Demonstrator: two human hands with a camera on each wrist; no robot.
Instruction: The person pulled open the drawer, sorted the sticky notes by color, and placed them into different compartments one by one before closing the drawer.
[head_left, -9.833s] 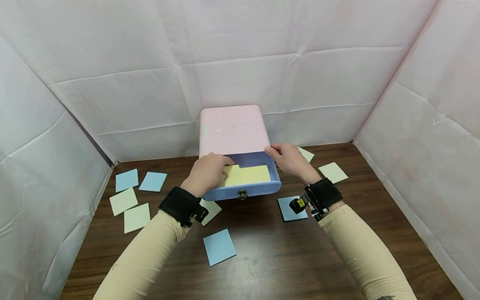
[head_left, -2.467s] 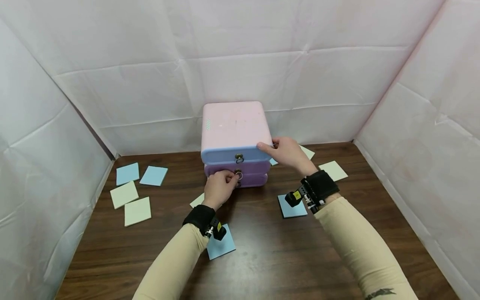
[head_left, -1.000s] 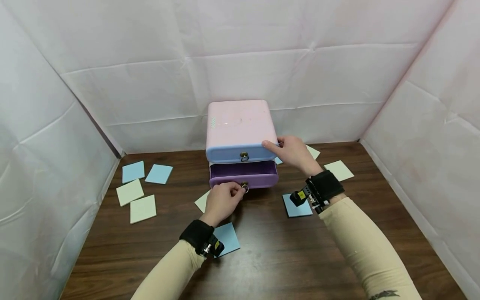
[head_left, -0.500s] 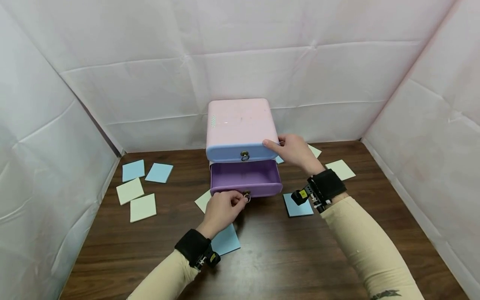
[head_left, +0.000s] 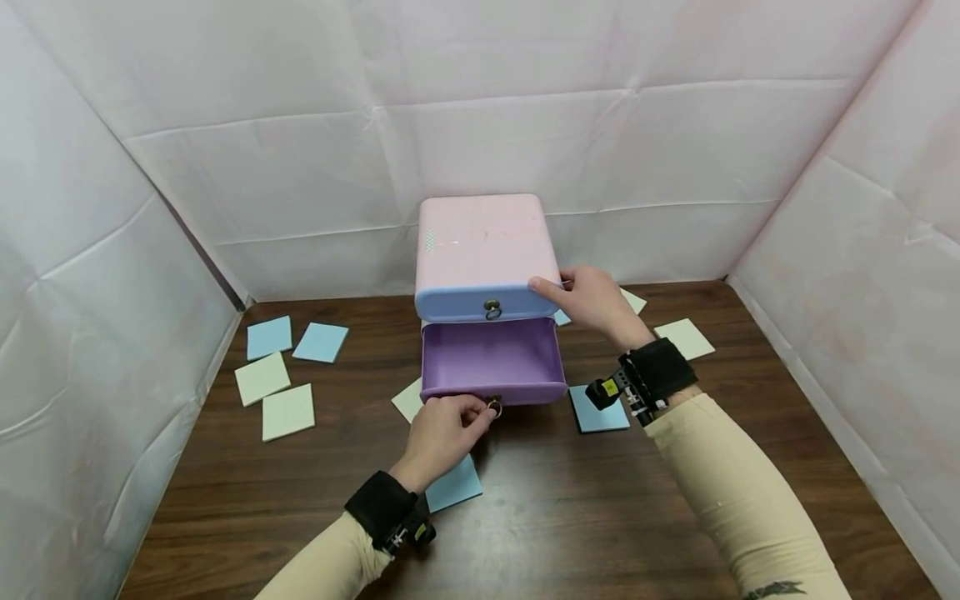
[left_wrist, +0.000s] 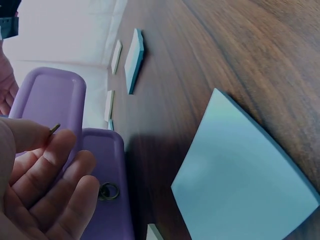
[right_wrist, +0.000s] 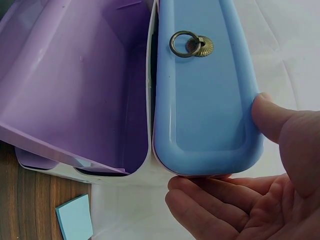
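2 drawers (head_left: 492, 360), 1 open; 5 blue notes (head_left: 452, 485) visible.

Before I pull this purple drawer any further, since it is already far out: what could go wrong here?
The purple drawer is far out of the pink chest; pulled further by the left hand on its ring, it might slip free and drop onto the table. The right hand steadies only one corner, so the chest could tip or slide forward. The drawer front may also land on the pale note beside it.
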